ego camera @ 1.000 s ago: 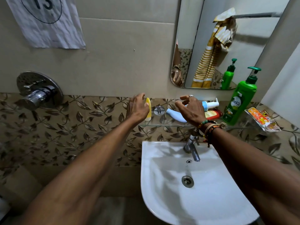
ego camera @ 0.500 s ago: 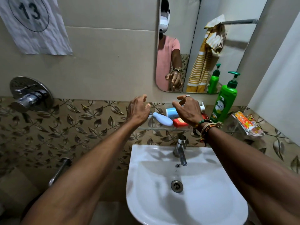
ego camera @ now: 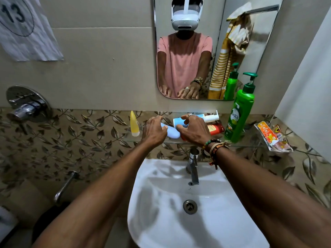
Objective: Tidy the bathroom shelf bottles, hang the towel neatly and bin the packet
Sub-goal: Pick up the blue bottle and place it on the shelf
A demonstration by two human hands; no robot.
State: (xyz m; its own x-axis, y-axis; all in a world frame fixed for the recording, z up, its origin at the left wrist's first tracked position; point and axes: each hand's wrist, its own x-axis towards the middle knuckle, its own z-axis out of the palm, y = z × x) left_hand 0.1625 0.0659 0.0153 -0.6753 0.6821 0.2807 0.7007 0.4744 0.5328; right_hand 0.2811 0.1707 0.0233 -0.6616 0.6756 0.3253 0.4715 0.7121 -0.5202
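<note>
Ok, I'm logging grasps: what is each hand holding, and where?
Left hand grips the pale blue bottle at its left end; right hand apparently pinches the spray bottle by its base.

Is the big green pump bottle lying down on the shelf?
No, the green pump bottle stands upright on the glass shelf, with its pump head at the top.
</note>
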